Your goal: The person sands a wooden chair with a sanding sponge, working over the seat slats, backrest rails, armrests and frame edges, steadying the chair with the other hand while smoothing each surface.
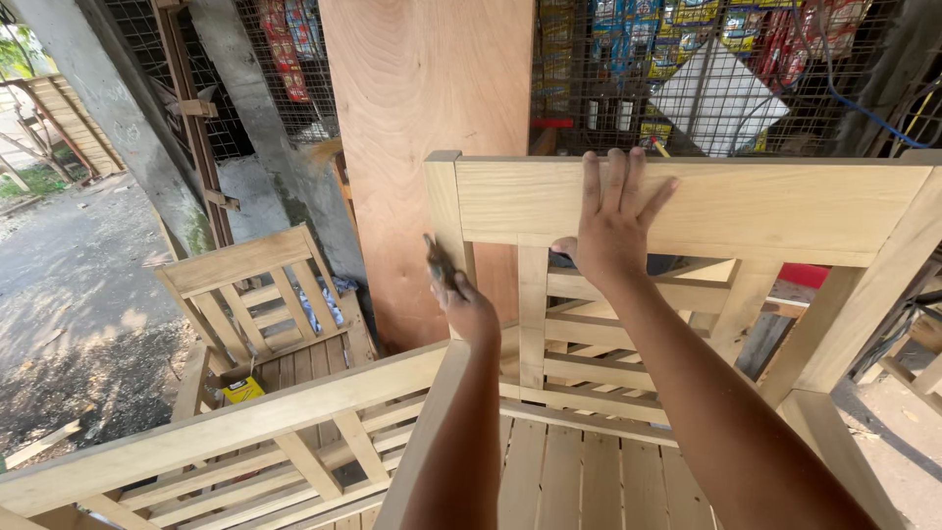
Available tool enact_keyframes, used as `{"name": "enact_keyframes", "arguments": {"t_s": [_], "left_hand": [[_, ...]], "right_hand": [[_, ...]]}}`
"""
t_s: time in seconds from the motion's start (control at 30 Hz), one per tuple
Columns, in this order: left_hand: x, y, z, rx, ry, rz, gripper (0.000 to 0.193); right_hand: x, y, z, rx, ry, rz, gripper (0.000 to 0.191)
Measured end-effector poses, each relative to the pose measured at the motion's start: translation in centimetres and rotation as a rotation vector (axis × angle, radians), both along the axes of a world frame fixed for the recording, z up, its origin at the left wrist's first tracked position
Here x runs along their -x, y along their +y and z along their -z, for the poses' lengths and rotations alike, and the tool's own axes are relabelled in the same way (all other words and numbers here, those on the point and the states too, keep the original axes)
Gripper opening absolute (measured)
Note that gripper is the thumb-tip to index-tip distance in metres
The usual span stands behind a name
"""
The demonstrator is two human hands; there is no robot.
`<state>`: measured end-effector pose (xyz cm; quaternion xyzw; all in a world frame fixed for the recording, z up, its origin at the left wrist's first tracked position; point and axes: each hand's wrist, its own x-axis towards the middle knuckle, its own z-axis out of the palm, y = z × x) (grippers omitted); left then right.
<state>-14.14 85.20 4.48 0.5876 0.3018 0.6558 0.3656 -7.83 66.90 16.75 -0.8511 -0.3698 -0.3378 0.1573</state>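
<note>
An unfinished pale wooden chair [746,201] with a slatted back and seat stands right in front of me. My right hand [610,224] lies flat with spread fingers on the chair's broad top rail. My left hand [461,299] is closed around a small dark piece, likely sandpaper [438,263], pressed against the chair's left upright post [446,221]. The armrest [417,442] runs under my left forearm.
A second bare wooden chair [260,294] stands to the left with a small yellow tin [241,389] on its seat. A tall plywood sheet [427,147] leans behind. A wire mesh wall [726,74] with hanging packets is at the back. Grey ground [78,294] lies left.
</note>
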Motion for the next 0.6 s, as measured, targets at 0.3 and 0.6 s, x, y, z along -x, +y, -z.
{"name": "enact_keyframes", "arguments": {"t_s": [0.3,0.6], "left_hand": [[-2.6,1.6,2.3,-0.046,0.037,-0.082,0.052],[-2.4,0.7,4.1,0.116,0.123,-0.009,0.054]], "right_hand": [[-2.5,0.7,9.3,0.233,-0.245,-0.036,0.104],[-1.3,1.6,15.8,0.33,-0.112,-0.01,0.1]]}}
